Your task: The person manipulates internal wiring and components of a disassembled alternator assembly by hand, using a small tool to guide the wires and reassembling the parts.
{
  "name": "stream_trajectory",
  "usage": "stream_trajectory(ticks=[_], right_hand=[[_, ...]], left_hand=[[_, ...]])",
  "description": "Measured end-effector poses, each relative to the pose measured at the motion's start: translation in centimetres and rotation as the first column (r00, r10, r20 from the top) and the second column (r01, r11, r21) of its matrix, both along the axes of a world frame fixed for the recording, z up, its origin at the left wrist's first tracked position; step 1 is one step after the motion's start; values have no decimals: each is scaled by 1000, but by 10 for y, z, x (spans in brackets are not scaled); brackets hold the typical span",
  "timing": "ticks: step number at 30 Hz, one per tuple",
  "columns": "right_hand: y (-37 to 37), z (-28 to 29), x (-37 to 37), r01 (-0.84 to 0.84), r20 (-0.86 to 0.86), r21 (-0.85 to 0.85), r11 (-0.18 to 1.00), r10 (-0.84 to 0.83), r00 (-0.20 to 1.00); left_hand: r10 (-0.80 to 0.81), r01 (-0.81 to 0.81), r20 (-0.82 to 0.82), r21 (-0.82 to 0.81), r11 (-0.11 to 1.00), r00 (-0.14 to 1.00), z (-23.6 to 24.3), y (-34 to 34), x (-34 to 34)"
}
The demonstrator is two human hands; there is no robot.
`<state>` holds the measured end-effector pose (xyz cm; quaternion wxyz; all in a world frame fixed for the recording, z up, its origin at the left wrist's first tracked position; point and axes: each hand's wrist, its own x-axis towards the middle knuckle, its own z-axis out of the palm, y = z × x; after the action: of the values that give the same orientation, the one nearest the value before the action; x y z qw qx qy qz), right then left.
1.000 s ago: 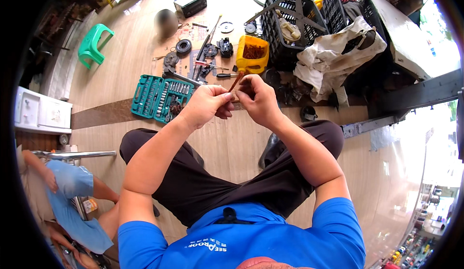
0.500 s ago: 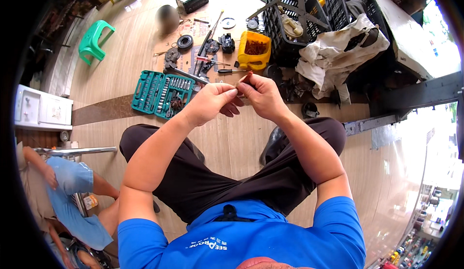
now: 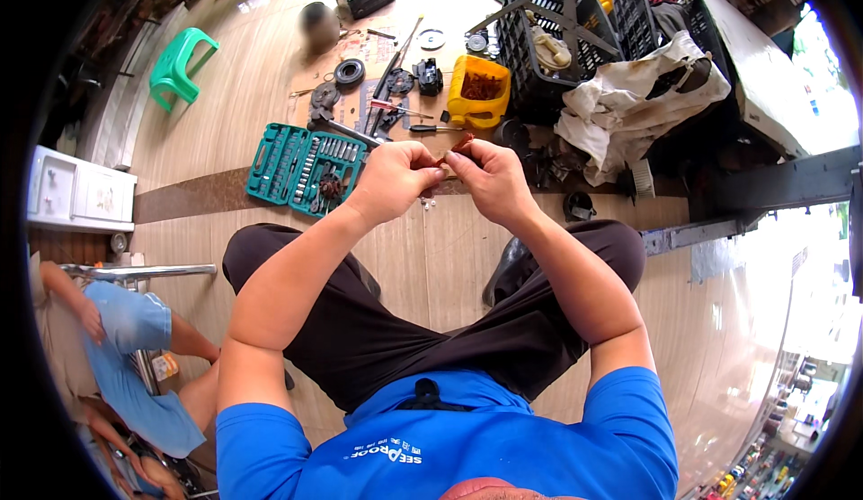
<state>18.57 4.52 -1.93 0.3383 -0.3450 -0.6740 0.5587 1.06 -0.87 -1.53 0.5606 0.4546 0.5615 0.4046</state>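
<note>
My left hand [image 3: 393, 183] and my right hand [image 3: 493, 179] meet in front of me above the floor, thumbs and forefingers pinched close together. A small reddish-brown piece [image 3: 464, 143] sticks out of the right hand's grip. Reddish-brown also shows at the left fingertips, but the fingers hide most of what is there, and its kind is unclear. Small pale specks [image 3: 428, 204] show just below the left fingers. Beyond the hands stands a cut-open yellow jug [image 3: 479, 115] holding many reddish-brown pieces. A screwdriver with a black handle [image 3: 422, 129] lies beside it.
Left of the hands, a green socket set case [image 3: 278, 169] lies open. Metal parts and a black ring [image 3: 349, 73] rest on cardboard. Black crates [image 3: 530, 68] and a stained white cloth [image 3: 620, 109] stand right. A green stool [image 3: 184, 68] and a seated person [image 3: 135, 338] are left.
The left hand's fingers have curled in, and the hand has risen slightly. Pale specks now show below it. The right hand stays almost in place; the view has shifted a little.
</note>
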Motion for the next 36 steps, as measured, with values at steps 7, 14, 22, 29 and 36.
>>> stream_trajectory(ticks=[7, 14, 22, 29, 36], right_hand=[[0, 5, 4, -11, 7, -20, 1000, 11, 1000], [0, 6, 3, -33, -18, -79, 996, 32, 999], [-4, 1, -2, 39, -9, -200, 979, -41, 999], [-2, 5, 3, -60, -71, -175, 983, 48, 996], [-1, 8, 0, -14, 25, -168, 986, 18, 1000]], left_hand=[[-80, 80, -25, 8, 997, 996, 7, -1, 1], [-113, 129, 145, -102, 986, 983, 12, -2, -4], [20, 77, -448, 197, 977, 894, 8, -4, 6], [-109, 110, 57, -16, 994, 992, 9, -6, 1], [-44, 65, -200, 100, 993, 979, 3, -3, -1]])
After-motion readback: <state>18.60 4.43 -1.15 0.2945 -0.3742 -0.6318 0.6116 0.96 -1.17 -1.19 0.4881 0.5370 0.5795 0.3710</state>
